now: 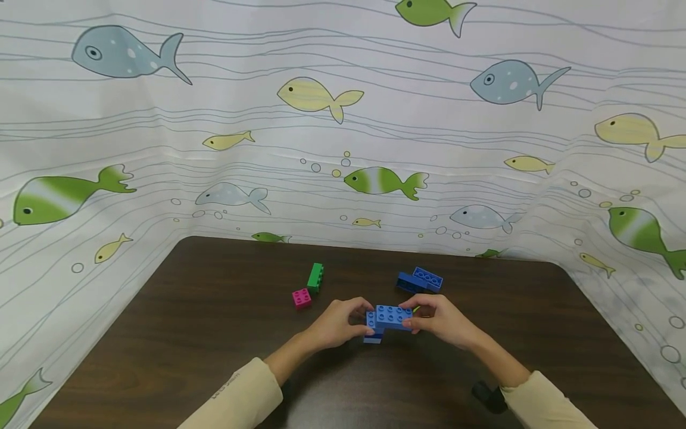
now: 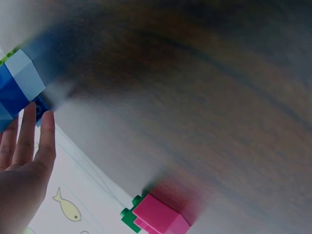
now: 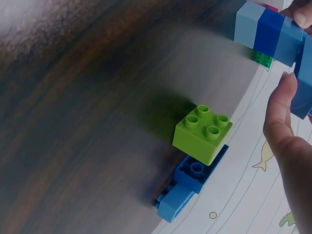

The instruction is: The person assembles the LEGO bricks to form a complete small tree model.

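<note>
My left hand point(image 1: 339, 322) holds a small stack of building bricks point(image 3: 269, 33) upright on the table, thumb at its near side and fingers at its far side. The stack has a light blue, a dark blue and a medium blue layer. A long blue brick point(image 1: 393, 316), studs up, overlaps the stack's top right side and sticks out to the right. Thumb and fingers of my right hand point(image 1: 445, 322) pinch this brick at its right end. A lime green brick point(image 3: 202, 134) stands on the table beyond the right hand, mostly hidden by it in the head view.
Two blue bricks point(image 1: 420, 280) lie together at the back right, one leaning on the other. Behind the left hand are a pink brick point(image 1: 302, 298) and a green brick point(image 1: 315, 277). A fish-print sheet point(image 1: 321, 208) rises along the back and sides of the dark wooden table point(image 1: 214, 310).
</note>
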The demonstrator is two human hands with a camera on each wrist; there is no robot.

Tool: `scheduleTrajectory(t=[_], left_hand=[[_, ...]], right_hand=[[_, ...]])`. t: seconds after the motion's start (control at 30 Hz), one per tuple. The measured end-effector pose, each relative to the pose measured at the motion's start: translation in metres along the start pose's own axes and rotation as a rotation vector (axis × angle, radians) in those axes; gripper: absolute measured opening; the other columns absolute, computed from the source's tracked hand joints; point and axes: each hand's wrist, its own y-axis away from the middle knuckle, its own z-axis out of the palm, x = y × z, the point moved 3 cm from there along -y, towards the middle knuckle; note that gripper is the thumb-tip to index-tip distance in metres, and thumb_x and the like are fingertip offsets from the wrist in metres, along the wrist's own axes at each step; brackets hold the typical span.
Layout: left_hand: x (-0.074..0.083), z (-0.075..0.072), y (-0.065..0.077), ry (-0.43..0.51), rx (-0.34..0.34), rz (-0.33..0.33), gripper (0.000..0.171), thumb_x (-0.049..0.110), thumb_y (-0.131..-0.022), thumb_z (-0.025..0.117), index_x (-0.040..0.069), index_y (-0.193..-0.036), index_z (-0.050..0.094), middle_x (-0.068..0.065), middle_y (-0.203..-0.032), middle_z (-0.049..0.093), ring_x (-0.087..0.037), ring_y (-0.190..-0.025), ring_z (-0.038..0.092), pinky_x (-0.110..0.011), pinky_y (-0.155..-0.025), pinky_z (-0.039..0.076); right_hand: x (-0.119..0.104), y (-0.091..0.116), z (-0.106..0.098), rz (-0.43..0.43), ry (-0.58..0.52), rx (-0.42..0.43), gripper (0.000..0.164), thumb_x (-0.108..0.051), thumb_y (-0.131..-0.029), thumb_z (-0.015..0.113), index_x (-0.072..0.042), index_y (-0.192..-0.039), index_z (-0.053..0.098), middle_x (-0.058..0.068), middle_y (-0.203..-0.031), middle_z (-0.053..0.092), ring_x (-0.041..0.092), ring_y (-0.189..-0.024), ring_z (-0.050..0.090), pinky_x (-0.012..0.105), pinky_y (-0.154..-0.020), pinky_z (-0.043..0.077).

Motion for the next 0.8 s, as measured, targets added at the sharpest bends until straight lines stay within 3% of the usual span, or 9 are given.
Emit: scheduleTrajectory(t=[0.27, 0.5, 0.8], left_hand=[[-0.0003, 0.0004, 0.0, -0.01, -0.005, -0.014, 0.034, 0.021, -0.082, 0.069, 0.007, -0.11, 0.057, -0.009, -0.108, 0.063, -0.023, -0.099, 0.06, -0.032, -0.083, 0.049], [0.0014, -0.0005, -0.0001, -0.01, -0.007, -0.009, 0.033, 0.02, -0.082, 0.068, 0.006, -0.11, 0.057, -0.009, -0.108, 0.063, -0.023, -0.098, 0.06, -0.032, -0.083, 0.049], [0.008, -0.0039, -0.0023, -0.011, -0.031, -0.015, 0.038, 0.025, -0.084, 0.066, 0.006, -0.115, 0.054, -0.008, -0.112, 0.062, -0.023, -0.101, 0.059, -0.036, -0.085, 0.048]], right_hand=[[-0.0006, -0.0009, -0.0008, 0.033, -0.002, 0.006, 0.033, -0.01, -0.085, 0.064, 0.006, -0.114, 0.058, 0.019, -0.101, 0.056, 0.026, -0.075, 0.061, 0.041, -0.07, 0.053], [-0.0003, -0.0023, -0.001, 0.005, -0.008, -0.015, 0.032, -0.008, -0.086, 0.063, 0.007, -0.113, 0.058, 0.02, -0.102, 0.054, 0.029, -0.076, 0.06, 0.034, -0.068, 0.054], [-0.0012, -0.0038, -0.0007, 0.011, -0.008, -0.046, 0.032, -0.006, -0.086, 0.062, 0.009, -0.114, 0.057, 0.02, -0.1, 0.056, 0.028, -0.076, 0.06, 0.034, -0.067, 0.054]])
